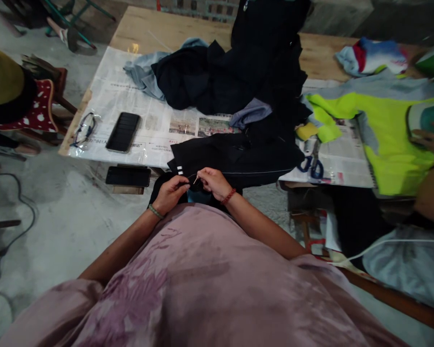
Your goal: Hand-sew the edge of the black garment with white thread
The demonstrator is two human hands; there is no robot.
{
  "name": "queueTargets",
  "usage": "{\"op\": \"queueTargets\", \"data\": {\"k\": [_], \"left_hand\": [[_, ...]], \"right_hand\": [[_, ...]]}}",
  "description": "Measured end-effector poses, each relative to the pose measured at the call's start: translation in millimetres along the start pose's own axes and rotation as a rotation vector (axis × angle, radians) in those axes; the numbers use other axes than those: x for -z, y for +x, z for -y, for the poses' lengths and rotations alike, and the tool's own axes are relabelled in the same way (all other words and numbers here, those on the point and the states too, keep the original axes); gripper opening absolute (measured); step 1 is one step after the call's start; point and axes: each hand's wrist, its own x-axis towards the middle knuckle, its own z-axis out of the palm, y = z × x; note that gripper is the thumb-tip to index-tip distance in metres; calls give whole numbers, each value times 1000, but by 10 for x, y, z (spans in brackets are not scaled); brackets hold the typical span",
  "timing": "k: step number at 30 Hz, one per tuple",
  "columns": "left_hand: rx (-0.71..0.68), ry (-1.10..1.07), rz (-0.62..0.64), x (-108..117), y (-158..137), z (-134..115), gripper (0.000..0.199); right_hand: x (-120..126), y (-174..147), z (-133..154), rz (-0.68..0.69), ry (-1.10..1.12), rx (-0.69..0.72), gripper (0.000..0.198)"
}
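Note:
My left hand [170, 193] is closed in a pinch at the table's front edge, over my lap; what it pinches, perhaps a thin dark strand, is too small to make out. Just right of it, my right hand [215, 184] is closed on a thin, pale stick-like thing [196, 180]. The fingertips of both hands nearly meet. Right beyond them lies a black garment [235, 153] with a light seam line and small white marks at its left end. Dark cloth also lies beneath my hands.
Newspaper under clear plastic covers the wooden table [144, 29]. It bears glasses [84, 129], a phone [123, 131], dark clothes [210, 77], blue-handled scissors [312, 165] and a yellow-grey garment [390, 130]. Another phone [128, 176] rests below the edge. A co-worker's hand [432, 140] is at right.

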Motion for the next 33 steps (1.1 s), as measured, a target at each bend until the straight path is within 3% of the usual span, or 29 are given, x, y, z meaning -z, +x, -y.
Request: {"op": "queueTargets", "data": {"k": [3, 18, 33], "left_hand": [[0, 20, -6, 5, 0, -2, 15], [-113, 74, 15, -69, -10, -33, 10], [-103, 126, -86, -126, -53, -57, 11]], "right_hand": [[-10, -8, 1, -31, 3, 0, 22], [-76, -9, -16, 114, 41, -146, 22], [-91, -27, -70, 78, 3, -53, 23]]}}
